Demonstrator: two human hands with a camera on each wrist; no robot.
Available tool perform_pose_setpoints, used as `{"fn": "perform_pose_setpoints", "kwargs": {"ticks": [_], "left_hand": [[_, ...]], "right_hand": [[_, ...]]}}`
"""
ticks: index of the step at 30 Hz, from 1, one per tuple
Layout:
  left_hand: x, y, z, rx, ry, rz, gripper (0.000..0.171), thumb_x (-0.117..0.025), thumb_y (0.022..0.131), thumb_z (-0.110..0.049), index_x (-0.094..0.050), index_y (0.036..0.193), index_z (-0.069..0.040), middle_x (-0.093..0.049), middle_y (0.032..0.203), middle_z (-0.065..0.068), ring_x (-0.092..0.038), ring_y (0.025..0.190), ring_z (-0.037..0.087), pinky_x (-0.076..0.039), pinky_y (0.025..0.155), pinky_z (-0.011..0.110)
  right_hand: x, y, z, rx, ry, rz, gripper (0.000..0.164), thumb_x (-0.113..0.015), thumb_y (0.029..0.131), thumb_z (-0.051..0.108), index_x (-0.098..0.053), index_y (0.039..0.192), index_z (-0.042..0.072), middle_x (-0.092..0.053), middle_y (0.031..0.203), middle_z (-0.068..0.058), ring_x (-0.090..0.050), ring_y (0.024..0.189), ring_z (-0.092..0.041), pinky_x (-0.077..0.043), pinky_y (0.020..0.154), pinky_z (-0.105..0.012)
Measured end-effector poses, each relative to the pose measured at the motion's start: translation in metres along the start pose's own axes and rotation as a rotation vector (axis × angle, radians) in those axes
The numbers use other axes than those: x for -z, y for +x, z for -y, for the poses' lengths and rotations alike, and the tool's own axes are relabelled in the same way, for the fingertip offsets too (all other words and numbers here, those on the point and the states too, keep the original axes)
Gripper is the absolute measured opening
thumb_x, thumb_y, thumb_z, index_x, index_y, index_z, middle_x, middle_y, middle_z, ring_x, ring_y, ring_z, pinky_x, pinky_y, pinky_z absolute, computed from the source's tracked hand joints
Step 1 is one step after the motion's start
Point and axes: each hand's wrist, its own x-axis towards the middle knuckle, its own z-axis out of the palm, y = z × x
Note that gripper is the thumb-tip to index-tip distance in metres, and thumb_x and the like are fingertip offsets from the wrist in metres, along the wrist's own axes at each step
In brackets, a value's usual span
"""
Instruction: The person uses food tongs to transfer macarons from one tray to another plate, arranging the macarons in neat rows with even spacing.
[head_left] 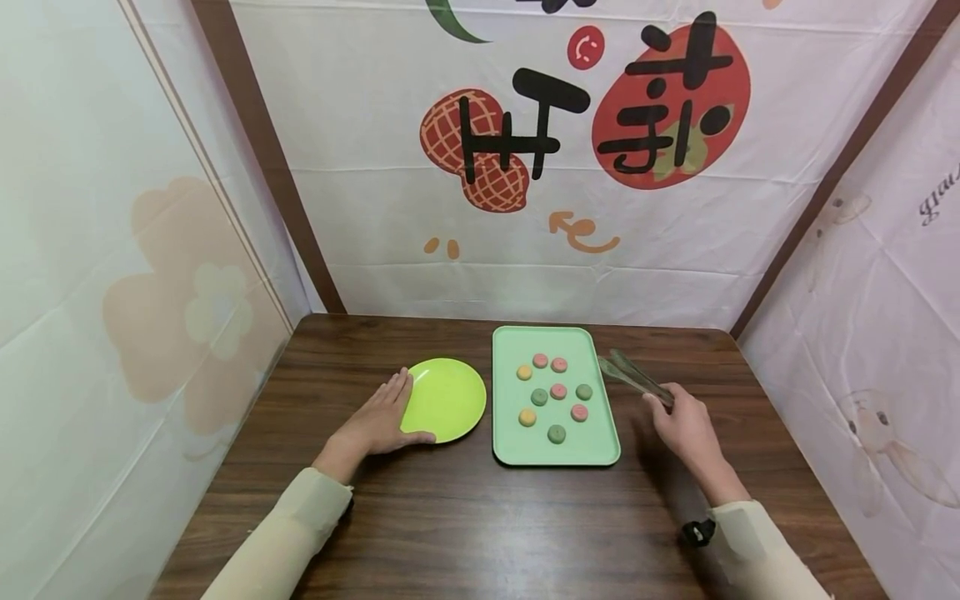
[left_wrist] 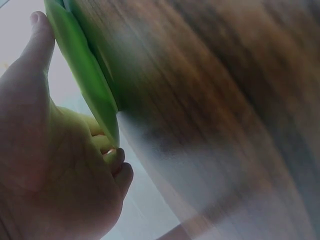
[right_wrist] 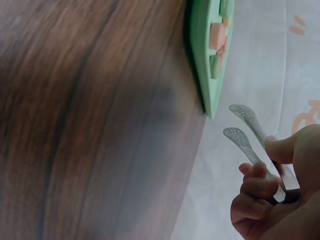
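Tongs, tips parted just right of the mint tray bearing nine small pink, yellow and green discs, grasped by curled fingers of the right hand; left hand, fingers extended, touching left rim of lime plate on brown table.

We see the plate left of the tray on the table, round pieces on the tray, and tongs to its right, apparently above the table.
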Motion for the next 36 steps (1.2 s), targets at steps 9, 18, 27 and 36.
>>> {"fn": "perform_pose_setpoints", "kwargs": {"ticks": [9, 18, 27, 36], "left_hand": [[0.003, -0.004, -0.005, -0.009, -0.012, -0.014, 0.128, -0.071, 0.092, -0.073, -0.011, 0.167, 0.012, -0.008, 0.176, 0.031, -0.013, 0.164, 0.045, -0.018, 0.133, 0.057], [0.004, -0.005, -0.006, -0.023, -0.008, -0.018, 0.127, -0.072, 0.093, -0.070, -0.012, 0.166, 0.013, -0.008, 0.175, 0.032, -0.013, 0.164, 0.045, -0.018, 0.133, 0.057], [0.004, -0.004, -0.006, -0.021, -0.015, -0.004, 0.128, -0.073, 0.092, -0.071, -0.011, 0.166, 0.013, -0.008, 0.176, 0.032, -0.013, 0.164, 0.044, -0.019, 0.133, 0.057], [0.005, -0.005, -0.008, -0.018, -0.017, -0.017, 0.127, -0.073, 0.093, -0.070, -0.013, 0.166, 0.014, -0.010, 0.175, 0.033, -0.015, 0.163, 0.045, -0.020, 0.132, 0.057]], "right_hand": [[-0.002, 0.001, 0.013, 0.019, 0.044, 0.129, 0.042, -0.058, 0.113, 0.028, -0.057, 0.136, -0.007, -0.054, 0.080, -0.008, -0.051, 0.067, -0.022, -0.042, 0.060, -0.036], [-0.008, 0.002, 0.023, 0.104, 0.083, 0.145, 0.040, -0.062, 0.112, 0.027, -0.060, 0.136, -0.005, -0.060, 0.087, -0.009, -0.055, 0.074, -0.023, -0.047, 0.064, -0.036], [-0.013, 0.004, 0.026, 0.144, 0.106, 0.124, 0.033, -0.066, 0.110, 0.026, -0.063, 0.128, -0.001, -0.062, 0.088, -0.008, -0.054, 0.074, -0.020, -0.045, 0.064, -0.035], [-0.026, 0.010, 0.029, 0.170, 0.113, 0.153, 0.029, -0.067, 0.109, 0.024, -0.066, 0.126, 0.001, -0.059, 0.082, -0.004, -0.051, 0.069, -0.017, -0.044, 0.061, -0.031]]}}
